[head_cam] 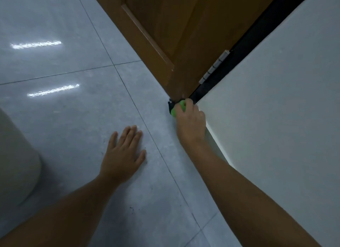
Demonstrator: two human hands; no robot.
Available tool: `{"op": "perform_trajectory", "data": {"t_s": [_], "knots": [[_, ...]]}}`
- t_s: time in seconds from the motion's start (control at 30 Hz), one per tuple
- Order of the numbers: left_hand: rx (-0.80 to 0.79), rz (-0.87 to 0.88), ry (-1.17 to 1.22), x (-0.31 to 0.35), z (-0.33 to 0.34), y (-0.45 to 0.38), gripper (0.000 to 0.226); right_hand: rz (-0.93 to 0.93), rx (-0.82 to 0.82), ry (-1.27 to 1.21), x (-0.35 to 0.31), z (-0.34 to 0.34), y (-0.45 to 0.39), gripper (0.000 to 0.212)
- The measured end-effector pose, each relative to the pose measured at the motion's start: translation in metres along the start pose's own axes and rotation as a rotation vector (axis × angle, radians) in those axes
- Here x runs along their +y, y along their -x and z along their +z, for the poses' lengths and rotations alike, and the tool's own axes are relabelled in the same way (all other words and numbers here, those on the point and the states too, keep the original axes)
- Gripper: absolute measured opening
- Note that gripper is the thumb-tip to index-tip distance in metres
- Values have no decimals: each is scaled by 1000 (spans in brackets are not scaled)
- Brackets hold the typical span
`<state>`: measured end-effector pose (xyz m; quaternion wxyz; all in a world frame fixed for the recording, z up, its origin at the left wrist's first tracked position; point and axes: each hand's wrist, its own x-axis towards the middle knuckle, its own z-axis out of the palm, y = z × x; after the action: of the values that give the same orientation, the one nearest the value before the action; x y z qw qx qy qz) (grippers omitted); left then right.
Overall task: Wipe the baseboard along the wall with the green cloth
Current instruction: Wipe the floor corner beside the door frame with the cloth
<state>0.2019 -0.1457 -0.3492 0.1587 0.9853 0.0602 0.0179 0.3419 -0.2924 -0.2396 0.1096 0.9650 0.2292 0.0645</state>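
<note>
**Green cloth pressed into the corner by the door**

The right hand (190, 120) is closed around the green cloth (181, 107), its grip bunching the fabric into a small wad so that only a bright green lump shows past the knuckles and fingers. The cloth sits low at the floor, right where the foot of the white wall (276, 108) meets the bottom corner of the brown wooden door (165, 34), touching a dark piece at the door's base. Balled up like this, it has no clear long axis; its exposed part faces toward the door. The baseboard (219, 145) runs as a pale strip along the wall's foot, back toward the person. The left hand (122, 154) lies flat and open on the grey tiled floor (64, 108), fingers spread, holding nothing, well apart from the cloth.
</note>
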Motion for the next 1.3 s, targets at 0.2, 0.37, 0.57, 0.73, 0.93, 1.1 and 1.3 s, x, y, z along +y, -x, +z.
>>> {"op": "perform_trajectory", "data": {"t_s": [0.2, 0.37, 0.57, 0.73, 0.93, 1.1, 1.3], "knots": [[-8, -5, 0, -1, 0, 0, 67, 18, -362, 239, -11, 60, 34, 58], [-19, 8, 5, -2, -1, 0, 66, 44, -287, 96, 34, 60, 107, 58], [-32, 10, -4, -1, -2, -1, 67, 257, -310, -5, 69, 55, 240, 55], [-37, 4, -35, 1, 0, 0, 67, 374, -270, -130, 23, 51, 154, 45], [-41, 5, -47, 0, 2, 0, 68, 156, -124, -263, -28, 52, 25, 51], [-21, 7, -42, 0, 1, 0, 68, 65, -160, -136, 13, 70, 79, 66], [-17, 2, -24, 2, 1, 0, 68, 259, -280, -101, 64, 60, 241, 59]]}}
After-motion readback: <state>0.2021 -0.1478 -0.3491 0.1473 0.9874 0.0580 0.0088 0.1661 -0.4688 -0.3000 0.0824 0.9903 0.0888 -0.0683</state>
